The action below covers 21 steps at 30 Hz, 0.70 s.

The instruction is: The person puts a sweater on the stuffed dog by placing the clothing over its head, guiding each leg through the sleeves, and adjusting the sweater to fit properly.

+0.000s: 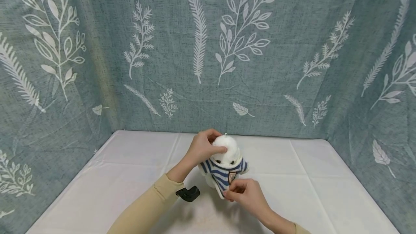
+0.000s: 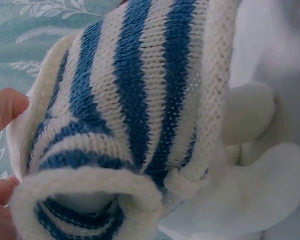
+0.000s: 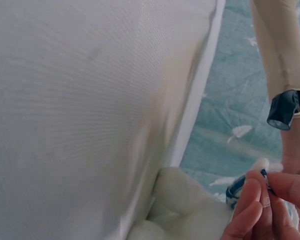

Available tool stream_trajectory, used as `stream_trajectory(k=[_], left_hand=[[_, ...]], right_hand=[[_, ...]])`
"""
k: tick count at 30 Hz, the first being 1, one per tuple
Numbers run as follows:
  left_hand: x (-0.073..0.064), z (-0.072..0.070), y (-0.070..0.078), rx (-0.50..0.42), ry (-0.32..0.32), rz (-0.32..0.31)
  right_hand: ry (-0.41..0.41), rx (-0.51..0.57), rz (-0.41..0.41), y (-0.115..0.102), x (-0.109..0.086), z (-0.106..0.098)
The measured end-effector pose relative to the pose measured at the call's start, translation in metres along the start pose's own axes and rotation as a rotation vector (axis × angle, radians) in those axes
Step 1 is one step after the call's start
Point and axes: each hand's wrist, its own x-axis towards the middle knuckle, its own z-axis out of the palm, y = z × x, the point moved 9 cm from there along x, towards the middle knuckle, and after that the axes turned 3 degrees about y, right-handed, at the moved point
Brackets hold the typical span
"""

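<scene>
A white plush toy (image 1: 229,143) with dark eyes, wearing a blue-and-white striped knitted sweater (image 1: 219,173), stands at the middle of the table. My left hand (image 1: 202,148) holds the toy's head from the left, thumb across its front. Lower down, my right hand (image 1: 248,193) pinches the front hem of the sweater between thumb and fingers. The left wrist view shows the stripes (image 2: 132,75) and a cream-edged sleeve opening (image 2: 87,180) close up. In the right wrist view, fingers (image 3: 250,200) grip a bit of blue knit beside the toy's white body (image 3: 185,200).
A white cloth covers the table (image 1: 292,190). Blue-green curtains (image 1: 182,93) with white leaf prints stand behind it and on both sides. A black wrist-worn device (image 1: 188,193) sits at my left cuff, left of the toy.
</scene>
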Motion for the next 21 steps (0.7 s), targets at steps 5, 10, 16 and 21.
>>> stream_trajectory(k=[5,10,16,21], left_hand=[[0.0016,0.0009,-0.0035,-0.015,0.004,-0.017],[0.0016,0.0007,-0.0041,-0.028,0.008,-0.030],[0.0017,0.0009,-0.0042,-0.047,0.015,-0.032],[0.0017,0.0009,-0.0051,-0.052,0.017,-0.043]], right_hand=[[-0.012,-0.027,-0.009,-0.0007,-0.0001,0.0010],[-0.008,-0.063,-0.014,-0.0007,-0.0002,0.0005],[0.005,-0.079,-0.025,-0.0013,-0.0014,0.0003],[0.002,-0.057,-0.024,-0.0013,-0.0025,0.0004]])
